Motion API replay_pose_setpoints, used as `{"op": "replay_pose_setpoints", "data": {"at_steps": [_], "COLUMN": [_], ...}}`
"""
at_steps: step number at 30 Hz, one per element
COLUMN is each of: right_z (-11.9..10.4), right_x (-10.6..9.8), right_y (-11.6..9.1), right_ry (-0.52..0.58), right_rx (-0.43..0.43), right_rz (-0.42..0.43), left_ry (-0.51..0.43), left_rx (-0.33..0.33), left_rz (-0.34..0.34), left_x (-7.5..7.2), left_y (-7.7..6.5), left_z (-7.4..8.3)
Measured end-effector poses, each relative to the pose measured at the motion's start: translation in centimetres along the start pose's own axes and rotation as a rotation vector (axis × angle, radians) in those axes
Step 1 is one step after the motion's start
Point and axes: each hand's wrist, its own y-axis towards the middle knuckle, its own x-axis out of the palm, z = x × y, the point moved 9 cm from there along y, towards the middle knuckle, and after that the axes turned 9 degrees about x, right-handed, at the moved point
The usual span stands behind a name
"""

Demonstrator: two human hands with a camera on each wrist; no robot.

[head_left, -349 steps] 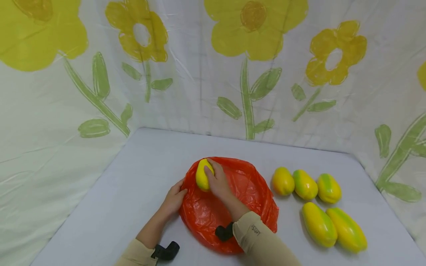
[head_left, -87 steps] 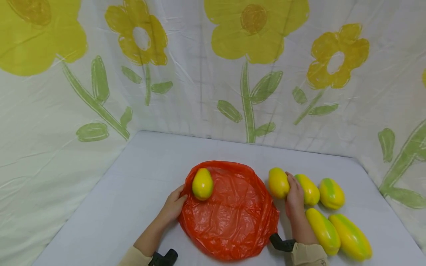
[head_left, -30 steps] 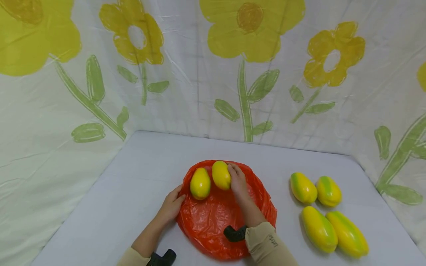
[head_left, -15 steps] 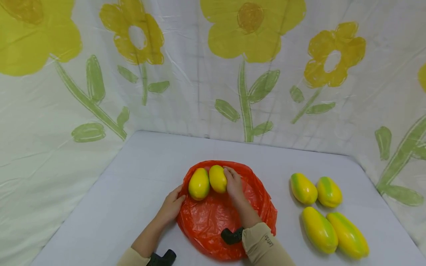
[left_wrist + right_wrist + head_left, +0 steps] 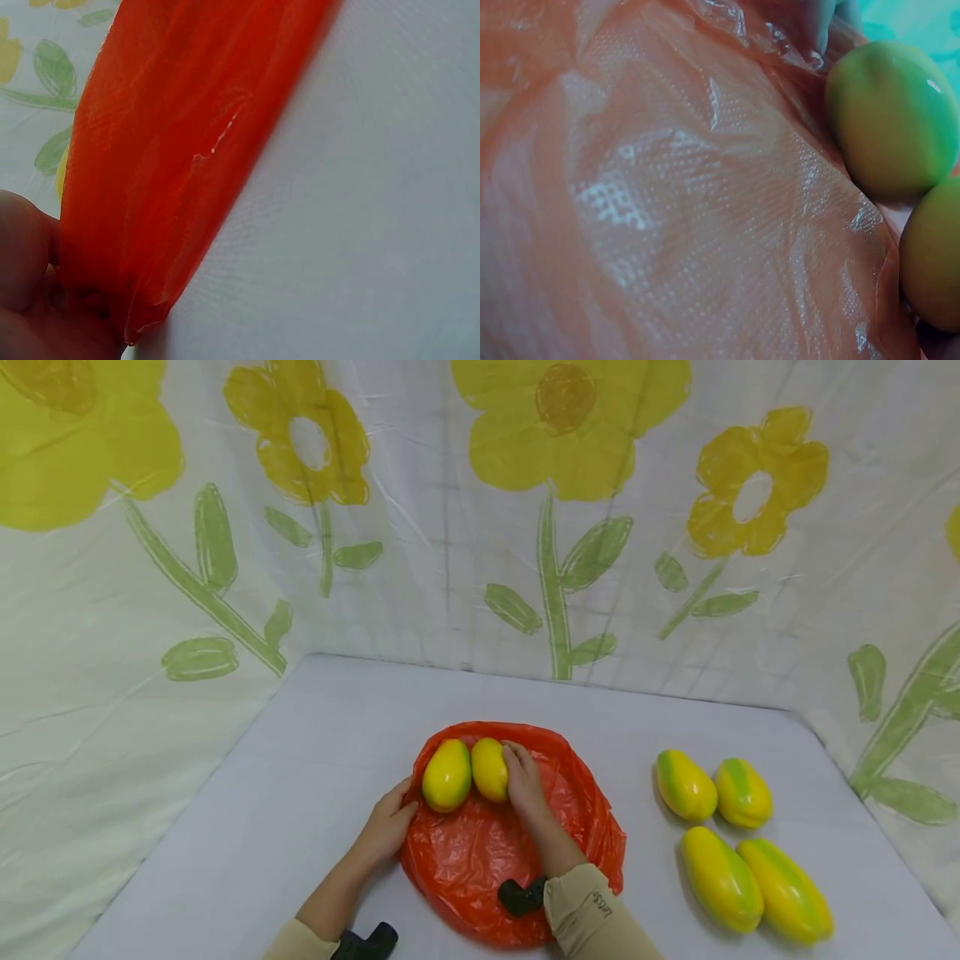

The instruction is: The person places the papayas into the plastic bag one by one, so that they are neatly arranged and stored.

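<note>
A red plastic bag [image 5: 487, 860] lies spread open in a round shape on the table. My left hand [image 5: 386, 822] grips its left rim; in the left wrist view the fingers [image 5: 30, 251] pinch the red film. Inside the bag, near the far left rim, sits a yellow-green papaya [image 5: 447, 777]. Just right of it my right hand [image 5: 527, 785] holds a second papaya [image 5: 490, 770] by its right side, low in the bag. In the right wrist view the first papaya [image 5: 891, 120] and the second papaya [image 5: 937, 255] appear side by side, nearly touching.
To the right of the bag, two shorter papayas [image 5: 686, 785] lie behind two longer papayas [image 5: 722, 878] on the white table [image 5: 360, 718]. A flower-printed curtain [image 5: 420, 568] hangs behind the table. Each wrist wears a black camera mount [image 5: 521, 896].
My right hand has brought the second papaya from the right of the table into the bag, then lowered it and shifted it slightly left beside the first. The left hand keeps its grip.
</note>
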Motion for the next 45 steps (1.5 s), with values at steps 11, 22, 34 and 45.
{"op": "replay_pose_setpoints", "data": {"at_steps": [11, 22, 34, 45], "right_z": [-0.09, -0.08, 0.31, 0.39], "right_x": [0.05, 0.06, -0.05, -0.14], "right_y": [-0.09, -0.23, -0.4, -0.34], "right_ry": [0.019, 0.01, -0.007, -0.029], "right_rx": [-0.04, -0.047, -0.042, -0.05], "right_rz": [-0.001, 0.004, -0.013, -0.001], "left_ry": [0.0, -0.007, 0.0, 0.01], "left_rx": [-0.007, -0.002, 0.003, 0.001], "left_rz": [0.003, 0.003, 0.004, 0.007], "left_x": [0.05, 0.04, 0.05, 0.0], "left_y": [0.02, -0.06, -0.19, -0.21], "left_z": [-0.08, 0.14, 0.35, 0.4]}}
